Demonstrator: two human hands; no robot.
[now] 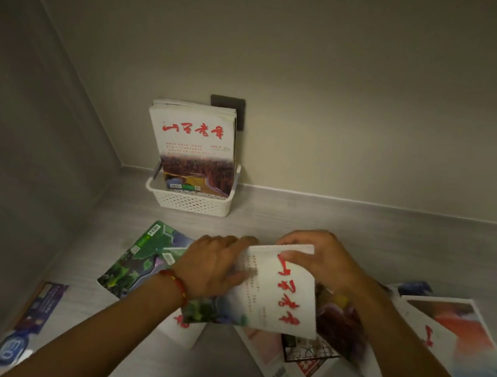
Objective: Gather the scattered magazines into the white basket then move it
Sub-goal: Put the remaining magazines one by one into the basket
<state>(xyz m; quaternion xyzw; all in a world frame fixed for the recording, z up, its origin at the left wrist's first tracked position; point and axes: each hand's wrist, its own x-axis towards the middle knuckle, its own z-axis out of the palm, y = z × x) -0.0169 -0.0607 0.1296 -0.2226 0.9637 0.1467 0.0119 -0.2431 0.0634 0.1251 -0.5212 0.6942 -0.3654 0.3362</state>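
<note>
A magazine is gripped by fingers of both left hand and right hand above scattered ones.

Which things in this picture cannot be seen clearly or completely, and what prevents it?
- Head view: how many magazines stand in the white basket; the front cover hides those behind.
- The dark wall plate: mostly hidden by those magazines.
- Small cover text on the held magazine: blurred; left hand and right hand cover parts.
- The magazine at right: cut by the frame edge.
</note>
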